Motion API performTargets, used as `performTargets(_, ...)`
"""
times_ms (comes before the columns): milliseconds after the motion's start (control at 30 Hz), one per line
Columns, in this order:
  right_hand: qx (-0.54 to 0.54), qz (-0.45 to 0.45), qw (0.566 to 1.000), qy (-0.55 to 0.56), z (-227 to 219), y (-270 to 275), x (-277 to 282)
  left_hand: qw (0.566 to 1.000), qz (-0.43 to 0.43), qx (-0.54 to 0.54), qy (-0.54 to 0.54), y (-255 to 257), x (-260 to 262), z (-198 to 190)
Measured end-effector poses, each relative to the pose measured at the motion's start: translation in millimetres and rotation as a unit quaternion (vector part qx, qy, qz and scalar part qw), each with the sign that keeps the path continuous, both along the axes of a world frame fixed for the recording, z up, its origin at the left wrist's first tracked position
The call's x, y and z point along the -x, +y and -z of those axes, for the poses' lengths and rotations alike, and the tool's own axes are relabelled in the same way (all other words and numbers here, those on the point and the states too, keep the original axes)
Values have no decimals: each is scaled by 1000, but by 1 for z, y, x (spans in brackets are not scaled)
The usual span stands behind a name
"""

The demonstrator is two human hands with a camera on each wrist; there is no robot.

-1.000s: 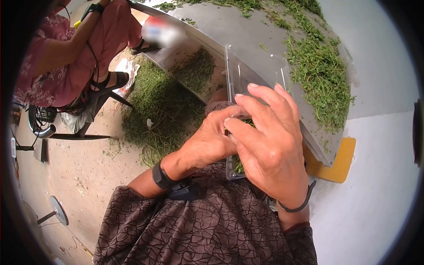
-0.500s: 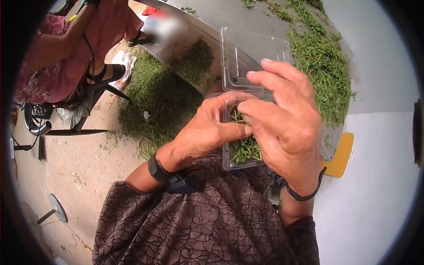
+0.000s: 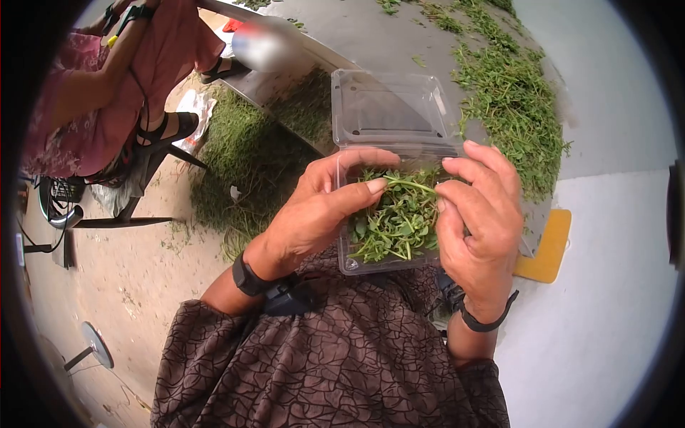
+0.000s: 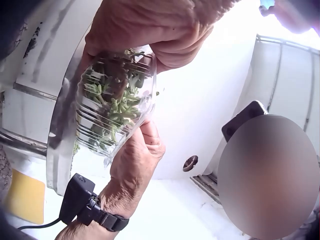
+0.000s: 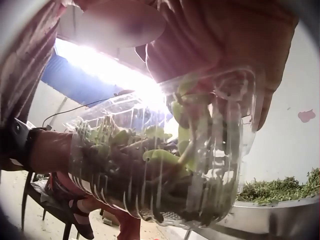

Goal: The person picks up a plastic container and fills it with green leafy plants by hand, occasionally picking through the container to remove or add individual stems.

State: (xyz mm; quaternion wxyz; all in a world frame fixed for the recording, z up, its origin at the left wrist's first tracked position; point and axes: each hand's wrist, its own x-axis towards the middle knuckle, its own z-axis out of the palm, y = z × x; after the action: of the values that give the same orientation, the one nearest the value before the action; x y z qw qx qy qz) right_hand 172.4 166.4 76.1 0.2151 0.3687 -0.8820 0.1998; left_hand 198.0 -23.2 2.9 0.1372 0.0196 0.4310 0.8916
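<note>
A clear plastic box (image 3: 385,268), its lid (image 3: 389,107) standing up at the back, sits in front of the person's body with loose green leafy sprigs (image 3: 399,232) inside. Over it, one green stem (image 3: 414,185) stretches between the two hands. The left hand (image 3: 321,200) lies across the box's left side, its thumb pressed on the left end of the stem. From the right, the right hand (image 3: 481,214) pinches the stem's other end between thumb and fingers. In the left wrist view, ribbed plastic (image 4: 95,125) with greens behind it shows between both hands.
A grey table (image 3: 389,46) ahead carries a long pile of greens (image 3: 510,107) along its right side. Another green heap (image 3: 239,164) lies on the floor. At left another person (image 3: 171,50) sits by a dark stool (image 3: 146,178). A yellow board (image 3: 546,250) is at right.
The hands have moved apart, uncovering the greens in the box and a stem stretched between them. The box, with its raised lid, has shifted left in the head view.
</note>
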Motion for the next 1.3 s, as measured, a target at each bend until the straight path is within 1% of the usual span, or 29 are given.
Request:
performTargets(33,-25,12,999,19,-1,2,0,1000,-5,7,-1,1,0,-1)
performTargets(67,-24,15,999,19,-2,1,-2,1000,-3,8,-1,2,0,0)
performTargets(133,-75,18,997,31,-6,-1,-5,999,-24,29,7,4,1,2)
performTargets(167,-74,20,997,31,-6,-2,-5,999,-22,30,7,5,1,2)
performTargets(233,-108,13,993,35,-4,-3,-6,999,-43,26,-14,5,0,1)
performTargets(333,-117,29,992,36,-2,-2,-5,998,-35,45,-31,5,0,-1)
performTargets(367,-116,30,992,38,0,-1,-5,998,-35,46,-30,5,0,-1)
performTargets(433,-92,49,994,40,5,0,-4,995,-47,90,-9,6,0,2)
performTargets(567,-44,51,997,28,12,-3,-5,994,-44,99,3,8,1,5)
performTargets(600,-43,55,997,30,16,-2,-4,993,-51,104,0,8,1,5)
performTargets(667,-65,26,996,50,20,1,-2,992,-58,111,0,9,1,3)
performTargets(700,-85,30,995,39,18,1,-4,993,-57,99,-1,9,0,3)
performTargets(833,-98,43,994,19,11,5,-8,995,-55,84,-8,8,-1,1)
performTargets(933,-83,51,995,26,4,9,-11,995,-55,82,14,11,-1,-4)
performTargets(967,-62,57,996,28,1,9,-14,995,-53,85,16,12,-1,-4)
performTargets(1033,-37,65,997,31,0,11,-16,992,-71,103,29,13,0,-1)
performTargets(1100,-40,40,998,28,3,14,-17,990,-69,116,36,13,-2,-6)
performTargets(1167,-24,48,998,28,6,16,-18,988,-69,129,46,14,-4,-9)
performTargets(1233,7,51,998,30,6,18,-19,992,-68,102,18,13,-6,-10)
performTargets(1300,17,53,998,34,6,22,-20,992,-67,102,17,14,-7,-14)
